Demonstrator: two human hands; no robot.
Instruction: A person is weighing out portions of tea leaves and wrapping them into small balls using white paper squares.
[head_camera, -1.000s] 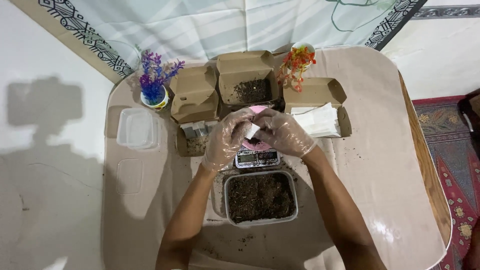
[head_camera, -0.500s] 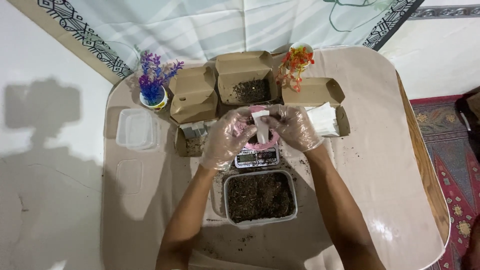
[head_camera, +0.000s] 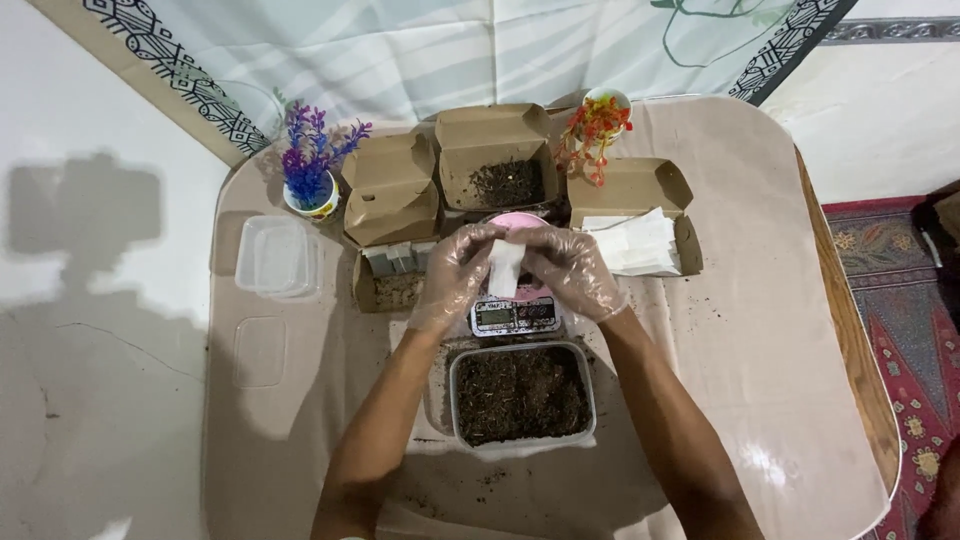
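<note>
Both hands wear thin clear gloves. The left hand (head_camera: 455, 275) and the right hand (head_camera: 570, 268) each have their grip pinched tight on a small white bag (head_camera: 505, 268), held up over a pink scale (head_camera: 515, 312). Just below it sits a tub of dirt (head_camera: 520, 395) on the tabletop (head_camera: 760, 380).

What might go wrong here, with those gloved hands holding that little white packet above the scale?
The left hand and right hand hold the small white packet over the scale, with an open tub of dark soil just below. If it slips, it would likely land in the soil. A forearm could also nudge the tub and add to the crumbs already scattered on the table.
</note>
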